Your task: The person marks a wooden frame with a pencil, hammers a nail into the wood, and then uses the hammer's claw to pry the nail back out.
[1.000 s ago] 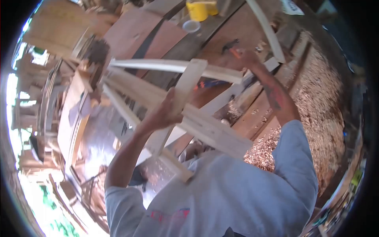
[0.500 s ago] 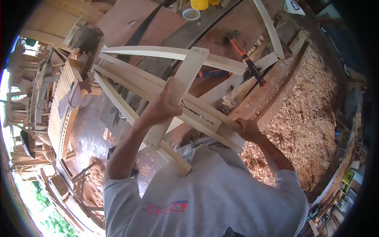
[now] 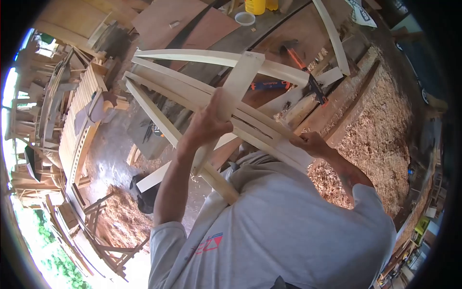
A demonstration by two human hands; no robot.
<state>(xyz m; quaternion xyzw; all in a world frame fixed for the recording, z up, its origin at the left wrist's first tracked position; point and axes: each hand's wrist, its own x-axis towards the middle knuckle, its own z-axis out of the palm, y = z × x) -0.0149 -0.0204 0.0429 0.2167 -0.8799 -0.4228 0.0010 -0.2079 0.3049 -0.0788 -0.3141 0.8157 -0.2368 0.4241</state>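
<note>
A wooden frame of long pale slats (image 3: 168,86) spreads out in front of my body, its far ends at the upper left. My left hand (image 3: 207,123) grips the wide cross board (image 3: 242,77) that lies slantwise over the slats. At the right, my right hand (image 3: 310,144) is closed round the near end of the middle slats (image 3: 269,137). A curved slat (image 3: 192,55) runs behind the cross board, and the lower slat (image 3: 154,113) passes beneath my left forearm.
An orange and black hammer-like tool (image 3: 308,74) lies beyond the frame. Wood shavings (image 3: 375,144) cover the ground at the right. A yellow container (image 3: 255,6) and a white bowl (image 3: 245,19) stand at the top. A slatted wooden piece (image 3: 82,120) is at the left.
The view has shifted, so the frame, both hands and the surroundings appear slightly further right. Both hands keep their grips. More of a dark object and a pale board shows beside my left forearm.
</note>
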